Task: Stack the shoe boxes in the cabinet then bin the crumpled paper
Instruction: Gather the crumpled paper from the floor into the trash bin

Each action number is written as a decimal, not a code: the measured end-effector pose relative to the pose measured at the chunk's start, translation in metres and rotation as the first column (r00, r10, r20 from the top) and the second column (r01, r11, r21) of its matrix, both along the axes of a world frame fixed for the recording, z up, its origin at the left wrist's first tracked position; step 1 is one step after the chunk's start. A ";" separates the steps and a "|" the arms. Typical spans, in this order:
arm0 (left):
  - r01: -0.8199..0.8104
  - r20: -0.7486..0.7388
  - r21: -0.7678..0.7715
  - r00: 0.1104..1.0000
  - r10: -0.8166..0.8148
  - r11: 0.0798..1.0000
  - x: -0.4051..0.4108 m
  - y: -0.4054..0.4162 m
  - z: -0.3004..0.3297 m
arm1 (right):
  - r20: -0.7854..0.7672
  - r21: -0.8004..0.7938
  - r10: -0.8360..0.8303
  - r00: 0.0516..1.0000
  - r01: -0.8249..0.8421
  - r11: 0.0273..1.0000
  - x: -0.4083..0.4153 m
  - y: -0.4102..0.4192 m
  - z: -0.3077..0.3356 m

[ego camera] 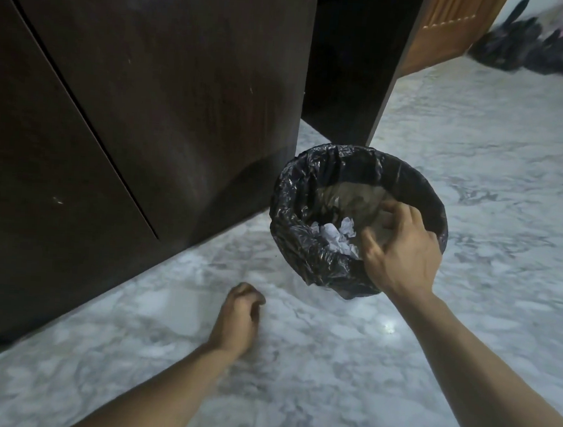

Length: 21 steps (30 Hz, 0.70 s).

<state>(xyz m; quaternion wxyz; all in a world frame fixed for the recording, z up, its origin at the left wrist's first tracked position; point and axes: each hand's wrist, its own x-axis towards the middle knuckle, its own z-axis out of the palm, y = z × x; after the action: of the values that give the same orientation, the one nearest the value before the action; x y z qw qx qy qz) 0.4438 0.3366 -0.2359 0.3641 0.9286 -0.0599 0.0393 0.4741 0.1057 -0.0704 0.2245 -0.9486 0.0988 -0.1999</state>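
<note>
The crumpled paper (336, 237), white and wadded, lies at the bottom of the bin (294, 194), a small round container lined with a glossy black plastic bag whose edge is folded out over the rim. Directly above the bin's mouth hangs the right hand (400, 251), palm down, its fingers spread and loosely bent, holding nothing; the fingertips reach over the near right part of the opening, with the paper visible just to their left. The left hand (237, 320) is lower and nearer the camera, over the floor (477, 153), its fingers curled in toward the palm with nothing seen in them. The floor is pale grey marble-patterned tile. The bin stands on it just beside the corner of a dark brown wooden cabinet (131, 102), whose doors appear closed. Behind the bin is a dark open gap, then a lighter wooden panel (449, 28). Far off at the upper right lie blurred black bags (534, 51).
</note>
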 end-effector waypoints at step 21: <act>0.054 0.039 0.358 0.997 -0.073 0.932 0.047 -0.074 0.156 | -0.083 0.326 0.021 0.996 0.007 0.945 -0.025 -0.005 -0.014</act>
<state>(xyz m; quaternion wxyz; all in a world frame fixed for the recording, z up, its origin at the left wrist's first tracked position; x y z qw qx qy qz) 0.4903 0.2627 -0.0795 0.1891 0.9754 -0.1056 0.0401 0.4487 0.1004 -0.0840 0.3743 -0.9065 0.1367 -0.1391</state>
